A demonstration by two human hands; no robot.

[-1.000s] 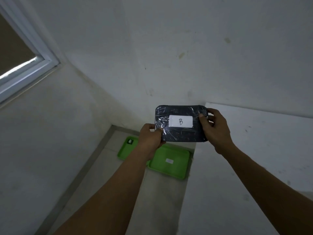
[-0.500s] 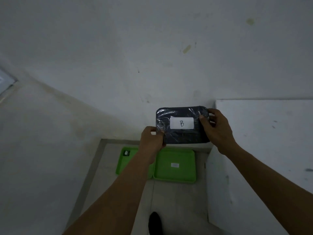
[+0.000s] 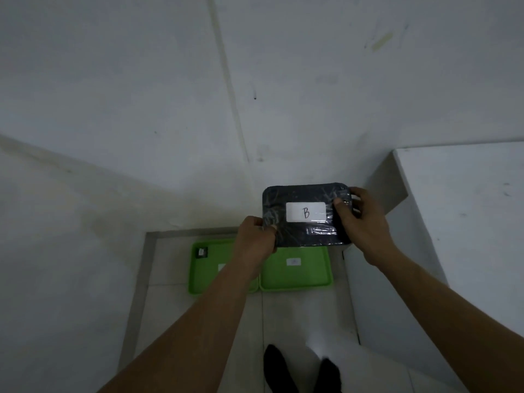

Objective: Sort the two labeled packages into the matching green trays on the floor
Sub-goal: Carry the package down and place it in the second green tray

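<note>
"What's around you?"

"White walls meet in a corner. Down on the floor (image 3: 283, 313) are two green trays side by side. The left tray (image 3: 209, 279) has a small dark thing in its far corner. My left arm hides its tag. The right tray (image 3: 295, 276) has a white tag, but I can't read it."

"Where's the pack?"

"Up in the air, in both my hands. My left hand (image 3: 253, 242) pinches its left end. My right hand (image 3: 360, 222) pinches its right end, thumb on top. The pack (image 3: 304, 217) is dark and shiny, long side going left to right. Its tag says B."

"Which tray is closer?"

"The right tray is just under the pack. The left one sits under my left hand. I think I must read the tags first, then go down."
</note>
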